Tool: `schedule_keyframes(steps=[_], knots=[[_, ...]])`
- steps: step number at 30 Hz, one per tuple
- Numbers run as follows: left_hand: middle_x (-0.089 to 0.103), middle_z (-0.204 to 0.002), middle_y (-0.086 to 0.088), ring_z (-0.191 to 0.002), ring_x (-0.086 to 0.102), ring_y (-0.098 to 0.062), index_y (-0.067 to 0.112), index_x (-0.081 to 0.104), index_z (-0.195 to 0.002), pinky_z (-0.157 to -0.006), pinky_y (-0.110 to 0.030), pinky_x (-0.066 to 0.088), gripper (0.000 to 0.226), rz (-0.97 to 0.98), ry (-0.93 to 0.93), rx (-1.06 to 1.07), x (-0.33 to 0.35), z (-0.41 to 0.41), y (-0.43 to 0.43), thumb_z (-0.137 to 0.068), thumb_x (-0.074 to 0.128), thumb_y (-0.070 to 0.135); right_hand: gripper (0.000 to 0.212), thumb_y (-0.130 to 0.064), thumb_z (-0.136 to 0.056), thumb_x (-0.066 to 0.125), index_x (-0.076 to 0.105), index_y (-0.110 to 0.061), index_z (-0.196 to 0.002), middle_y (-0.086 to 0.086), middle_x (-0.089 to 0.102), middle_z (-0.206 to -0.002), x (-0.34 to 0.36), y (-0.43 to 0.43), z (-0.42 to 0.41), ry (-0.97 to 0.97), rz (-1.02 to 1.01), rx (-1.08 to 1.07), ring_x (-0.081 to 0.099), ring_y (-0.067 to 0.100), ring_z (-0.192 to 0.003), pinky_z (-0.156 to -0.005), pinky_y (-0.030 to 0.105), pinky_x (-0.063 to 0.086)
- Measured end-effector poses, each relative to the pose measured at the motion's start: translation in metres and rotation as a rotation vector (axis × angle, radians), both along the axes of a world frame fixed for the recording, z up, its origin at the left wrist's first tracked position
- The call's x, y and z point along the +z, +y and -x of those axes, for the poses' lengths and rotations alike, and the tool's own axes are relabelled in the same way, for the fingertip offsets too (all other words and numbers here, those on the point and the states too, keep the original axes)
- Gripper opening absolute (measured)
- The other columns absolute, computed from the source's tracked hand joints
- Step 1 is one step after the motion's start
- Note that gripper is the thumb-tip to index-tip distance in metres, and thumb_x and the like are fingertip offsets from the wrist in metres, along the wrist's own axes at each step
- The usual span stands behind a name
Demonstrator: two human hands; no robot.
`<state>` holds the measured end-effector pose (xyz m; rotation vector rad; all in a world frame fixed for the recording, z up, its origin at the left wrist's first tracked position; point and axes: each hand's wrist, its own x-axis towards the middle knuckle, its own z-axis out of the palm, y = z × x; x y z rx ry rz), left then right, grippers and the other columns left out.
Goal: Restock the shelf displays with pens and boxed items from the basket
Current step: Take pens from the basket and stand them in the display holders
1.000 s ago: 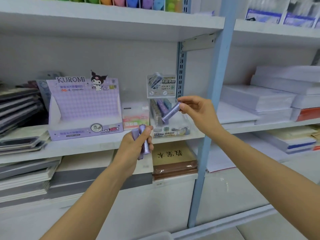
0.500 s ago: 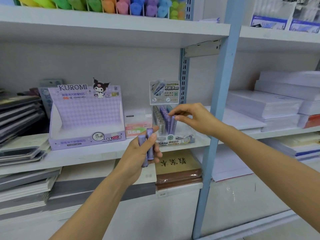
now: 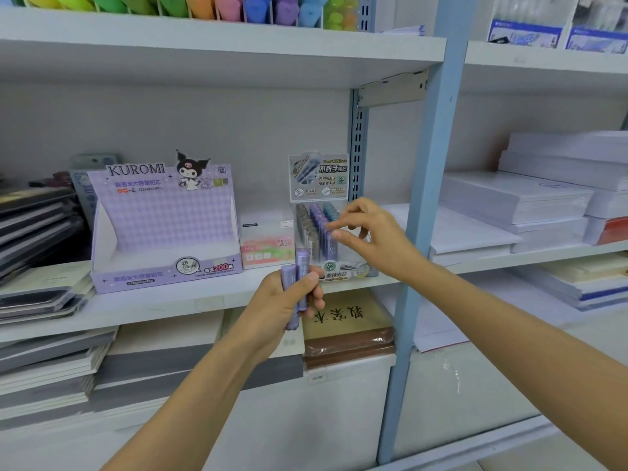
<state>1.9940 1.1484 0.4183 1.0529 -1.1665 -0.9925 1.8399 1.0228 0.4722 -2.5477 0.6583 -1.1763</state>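
Note:
My left hand (image 3: 283, 300) grips two purple lead tubes (image 3: 298, 287) upright, just in front of the middle shelf edge. A clear display case (image 3: 353, 271) with a printed header card stands on that shelf and holds rows of grey, purple and blue tubes (image 3: 317, 226). My right hand (image 3: 368, 237) hovers at the case's right side, thumb and forefinger pinched close over the top of a purple tube in the front row. Nothing is held in the right hand's fingers. The basket is out of view.
An empty purple Kuromi display box (image 3: 163, 229) stands left of a small pink-and-white box (image 3: 266, 246). Stacked notebooks (image 3: 37, 232) fill the left side, white paper reams (image 3: 543, 198) the right bay. A blue upright post (image 3: 424, 212) divides the bays. Coloured items line the top shelf.
My right hand set its purple tube down into the clear case and has let go, its fingers lifting slightly. My left hand rose a little with its two tubes.

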Motion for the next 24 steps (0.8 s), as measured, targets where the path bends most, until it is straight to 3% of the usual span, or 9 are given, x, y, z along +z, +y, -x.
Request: schedule_keyframes(steps=[3,7,11,13,16,20,24], knots=[[0.061,-0.071,0.000,-0.064,0.059,-0.011,0.006,0.064,-0.110,-0.059,-0.023,0.048,0.021,0.011,-0.023,-0.017,0.002,0.004,0.000,-0.098,0.051,0.018,0.023,-0.025,-0.093,0.063,0.069,-0.019,-0.115,0.001,0.063,-0.102,0.004,0.014,0.001,-0.097,-0.092,0.112,0.059,0.015,-0.090,-0.073,0.029,0.051],[0.063,-0.072,-0.002,-0.066,0.060,-0.013,0.010,0.064,-0.098,-0.060,-0.023,0.052,0.015,0.038,-0.045,-0.034,0.008,0.013,-0.001,-0.095,0.054,0.020,0.024,-0.023,-0.088,0.069,0.069,-0.021,-0.112,-0.016,0.067,-0.091,0.004,0.029,0.001,0.006,-0.267,0.297,0.061,-0.001,-0.078,-0.072,0.017,0.050],[0.065,-0.077,-0.005,-0.063,0.060,-0.013,0.016,0.063,-0.110,-0.043,-0.020,0.041,0.026,0.032,-0.092,-0.024,0.014,0.022,0.002,-0.094,0.055,0.035,0.021,-0.012,-0.087,0.070,0.071,-0.013,-0.108,0.000,0.070,-0.088,0.006,0.030,0.010,-0.092,-0.402,0.347,0.068,0.012,-0.080,-0.080,0.026,0.056],[0.065,-0.075,-0.004,-0.052,0.054,-0.013,0.019,0.061,-0.118,-0.037,-0.017,0.030,0.032,0.027,-0.066,0.017,0.015,0.022,0.001,-0.095,0.053,0.039,0.018,-0.010,-0.087,0.069,0.072,-0.015,-0.104,0.000,0.072,-0.088,0.009,0.026,0.015,-0.201,-0.365,0.298,0.068,0.010,-0.081,-0.079,0.024,0.055],[0.062,-0.068,0.000,-0.043,0.047,-0.010,0.017,0.063,-0.111,-0.035,-0.015,0.027,0.027,0.032,-0.021,0.108,0.019,0.020,-0.001,-0.095,0.056,0.037,0.015,-0.012,-0.087,0.070,0.072,-0.018,-0.101,-0.001,0.072,-0.086,0.016,0.009,0.024,-0.356,-0.290,0.093,0.064,0.003,-0.074,-0.072,0.019,0.052],[0.056,-0.070,-0.002,-0.054,0.050,-0.012,0.018,0.058,-0.105,-0.044,-0.020,0.037,0.011,0.015,-0.003,0.214,0.020,0.015,-0.003,-0.094,0.059,0.020,0.016,-0.022,-0.087,0.071,0.073,-0.018,-0.102,-0.006,0.071,-0.089,0.010,-0.012,0.031,-0.235,-0.129,-0.250,0.068,0.012,-0.079,-0.079,0.024,0.055],[0.059,-0.078,-0.006,-0.065,0.055,-0.015,0.015,0.055,-0.099,-0.062,-0.027,0.047,0.015,0.012,0.102,0.185,0.021,0.014,-0.005,-0.102,0.041,0.010,0.018,-0.017,-0.091,0.066,0.072,-0.011,-0.107,0.001,0.070,-0.092,-0.002,-0.020,0.027,-0.189,-0.203,-0.214,0.069,0.019,-0.075,-0.083,0.043,0.056]])
